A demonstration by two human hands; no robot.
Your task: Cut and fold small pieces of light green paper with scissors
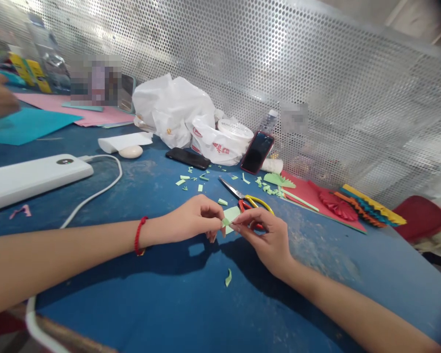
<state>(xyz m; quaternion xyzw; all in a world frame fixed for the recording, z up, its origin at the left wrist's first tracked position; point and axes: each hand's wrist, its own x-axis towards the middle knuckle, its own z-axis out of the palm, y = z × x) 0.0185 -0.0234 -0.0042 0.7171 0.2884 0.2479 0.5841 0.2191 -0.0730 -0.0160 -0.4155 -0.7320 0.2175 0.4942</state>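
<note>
Between my two hands is a small piece of light green paper (pixel 231 214), held over the blue table (pixel 139 294). My left hand (pixel 197 219), with a red bracelet at the wrist, pinches its left edge between thumb and fingers. From the other side my right hand (pixel 266 236) grips the paper with thumb and forefinger. Just behind the right hand lie scissors (pixel 238 191) with red and yellow handles, blades pointing away to the left. Green paper scraps (pixel 202 178) are scattered beyond my hands, and a curled green scrap (pixel 228 278) lies nearer to me.
White plastic bags (pixel 176 108), a black phone (pixel 188 158) and a propped phone (pixel 257 151) stand along the perforated metal wall (pixel 220 44). At left are a white power bank (pixel 36 177) with cable and another person's hand (pixel 0 95). Folded coloured paper (pixel 371 203) sits at right.
</note>
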